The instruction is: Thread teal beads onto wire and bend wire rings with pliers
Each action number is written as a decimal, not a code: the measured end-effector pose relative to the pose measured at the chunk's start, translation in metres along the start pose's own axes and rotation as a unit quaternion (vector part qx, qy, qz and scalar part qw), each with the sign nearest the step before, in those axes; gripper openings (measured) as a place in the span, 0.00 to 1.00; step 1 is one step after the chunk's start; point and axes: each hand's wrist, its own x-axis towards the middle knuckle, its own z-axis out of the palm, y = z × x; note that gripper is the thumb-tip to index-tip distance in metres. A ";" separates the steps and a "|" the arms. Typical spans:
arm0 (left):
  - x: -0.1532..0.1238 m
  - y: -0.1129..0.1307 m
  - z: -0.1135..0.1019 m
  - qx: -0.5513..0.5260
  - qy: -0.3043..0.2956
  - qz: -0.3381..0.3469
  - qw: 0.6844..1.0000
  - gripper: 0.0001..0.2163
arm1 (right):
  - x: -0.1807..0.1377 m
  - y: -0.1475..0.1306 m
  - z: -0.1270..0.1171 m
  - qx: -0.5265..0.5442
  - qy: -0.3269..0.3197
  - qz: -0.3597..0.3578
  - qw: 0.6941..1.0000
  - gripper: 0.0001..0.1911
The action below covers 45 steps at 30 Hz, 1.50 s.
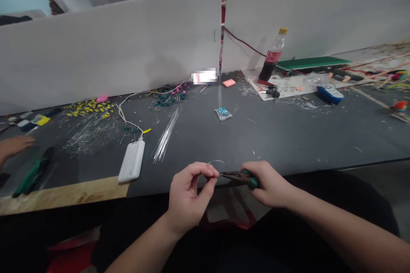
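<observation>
Over the table's front edge, my left hand (192,192) pinches a thin wire (218,161) between thumb and fingers; the wire curves up behind the fingertips. My right hand (267,183) is closed around the green handles of long-nose pliers (235,175). The jaws point left and reach my left fingertips; whether they grip the wire I cannot tell. Beyond my hands lies a bundle of straight wires (166,134). A small clear bag with turquoise pieces (223,113) rests farther back.
A white power bank (132,160) with a cable lies left, near green-handled pliers (33,172) and another person's hand (16,147). Yellow-tipped wires (91,107) and teal pieces (168,98) are scattered behind. A cola bottle (272,56) and a blue-and-white object (329,94) stand right.
</observation>
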 end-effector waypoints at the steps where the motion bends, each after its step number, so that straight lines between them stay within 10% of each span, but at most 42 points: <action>1: -0.001 -0.001 0.000 0.050 0.014 0.043 0.998 0.12 | 0.000 -0.002 0.002 0.007 -0.005 0.010 1.000 0.10; 8: -0.003 -0.003 -0.001 0.280 0.011 0.254 0.926 0.18 | -0.001 -0.004 0.012 0.045 -0.059 0.080 0.994 0.09; 14: 0.005 0.000 -0.010 -0.019 0.006 -0.030 0.999 0.08 | 0.000 -0.001 0.003 0.043 -0.036 0.032 0.998 0.12; 20: 0.013 0.000 -0.016 -0.285 -0.099 -0.224 0.927 0.07 | 0.001 0.006 -0.005 -0.075 0.059 -0.020 0.995 0.12; 30: 0.012 0.002 -0.013 -0.352 -0.167 -0.347 0.853 0.08 | -0.001 0.014 -0.007 -0.184 0.125 -0.103 0.970 0.14; 45: 0.014 0.000 -0.015 -0.354 -0.182 -0.388 0.831 0.09 | -0.001 0.015 -0.009 -0.232 0.131 -0.127 0.956 0.11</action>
